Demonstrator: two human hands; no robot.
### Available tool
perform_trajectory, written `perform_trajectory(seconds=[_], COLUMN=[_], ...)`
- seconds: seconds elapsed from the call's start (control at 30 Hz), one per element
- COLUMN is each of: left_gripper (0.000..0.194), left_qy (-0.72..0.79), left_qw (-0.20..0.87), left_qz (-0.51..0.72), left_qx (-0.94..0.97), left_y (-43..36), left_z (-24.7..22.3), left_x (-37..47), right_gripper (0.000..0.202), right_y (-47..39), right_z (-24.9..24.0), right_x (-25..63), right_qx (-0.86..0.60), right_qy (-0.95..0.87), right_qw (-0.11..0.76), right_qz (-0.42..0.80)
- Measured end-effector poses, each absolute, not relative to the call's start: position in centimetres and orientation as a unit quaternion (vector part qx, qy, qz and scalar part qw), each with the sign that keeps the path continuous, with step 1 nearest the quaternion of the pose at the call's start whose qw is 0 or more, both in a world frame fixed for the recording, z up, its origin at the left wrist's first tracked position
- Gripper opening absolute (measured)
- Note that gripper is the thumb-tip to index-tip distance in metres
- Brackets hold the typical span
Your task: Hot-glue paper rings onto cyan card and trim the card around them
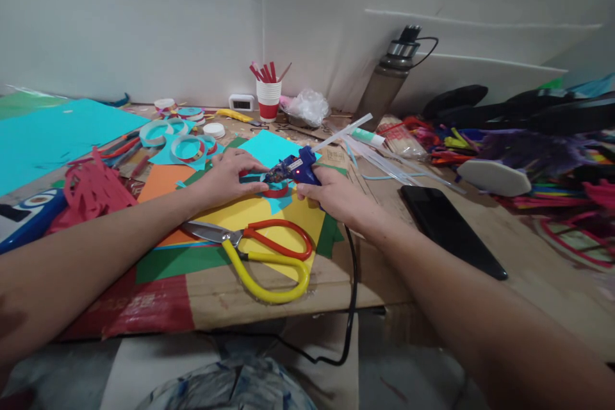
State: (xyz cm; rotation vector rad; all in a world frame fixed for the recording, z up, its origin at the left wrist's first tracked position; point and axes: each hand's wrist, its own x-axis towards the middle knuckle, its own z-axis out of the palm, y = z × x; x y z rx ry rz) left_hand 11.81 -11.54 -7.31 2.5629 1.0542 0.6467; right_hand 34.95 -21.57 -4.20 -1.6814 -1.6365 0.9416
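Note:
My right hand (pixel 336 195) is wrapped round the handle of a blue hot glue gun (pixel 303 165). A clear glue stick (pixel 343 131) juts from its back, and a small red light glows on its side. The nozzle points left, at a paper ring (pixel 277 192) with a red outer band, lying on light-blue paper. My left hand (pixel 225 176) holds the ring's left side between thumb and fingers, partly hiding it. Just below lie scissors (pixel 233 237) with one red and one yellow handle, on yellow paper (pixel 218 206) and green paper (pixel 182 262).
Finished-looking rings (pixel 187 147) sit at the left beside pink paper strips (pixel 93 189). A paper cup (pixel 268 99) and a bottle (pixel 387 80) stand at the back. A phone (pixel 449 227) lies right, near loose glue sticks (pixel 389 157). The gun's black cord (pixel 354 269) hangs over the table edge.

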Motion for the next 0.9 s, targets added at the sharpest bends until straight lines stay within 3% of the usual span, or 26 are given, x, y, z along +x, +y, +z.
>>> perform_trajectory(seconds=[0.1,0.27,0.67,0.9], left_gripper=[0.041,0.040,0.037,0.036], left_qy=[0.372,0.374,0.375,0.375], left_qw=[0.142,0.144,0.163,0.158], left_qz=[0.220,0.212,0.205,0.202], left_qx=[0.890,0.891,0.889,0.891], left_y=[-11.6,-11.7,-11.8,-11.7], left_z=[-7.3,-7.0,-7.1,-7.2], left_x=[11.9,11.9,11.8,11.9], right_gripper=[0.002,0.021,0.025,0.023], right_y=[-21.3,-21.4,-22.7,-22.8], right_z=[-4.7,-4.8,-3.6,-3.6], right_x=[34.9,34.8,34.7,34.5], right_qx=[-0.632,-0.646,-0.688,-0.678], right_qy=[-0.626,-0.648,-0.687,-0.700], right_qw=[0.313,0.292,0.183,0.180], right_qz=[0.333,0.278,0.146,0.134])
